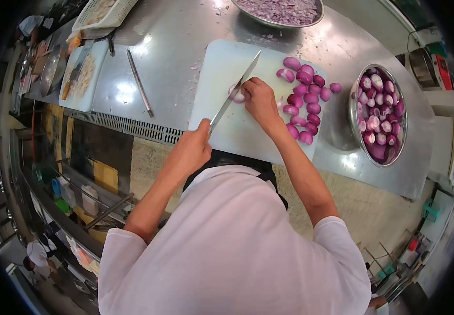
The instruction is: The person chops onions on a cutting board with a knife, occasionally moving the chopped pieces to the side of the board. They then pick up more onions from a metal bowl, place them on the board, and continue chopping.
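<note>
My left hand (192, 146) is wrapped round the handle of a long kitchen knife (233, 93), its blade pointing up and to the right over the white cutting board (214, 68). A pale, cut red onion (236, 94) lies on the board, with the blade crossing over it. At the onion's right side my right hand (261, 101) is closed, fingertips curled against it; the hand and blade hide part of the onion. Several peeled red onion halves (311, 108) are grouped on the right of the board, one resting just past its edge.
A metal bowl of red onions (354, 118) stands on the right. Chopped onion fills another bowl (319, 16) at the top. On the left are a metal rod (140, 84), a second cutting board (96, 68) with a knife, and a white basket (124, 11). Other people are farther off.
</note>
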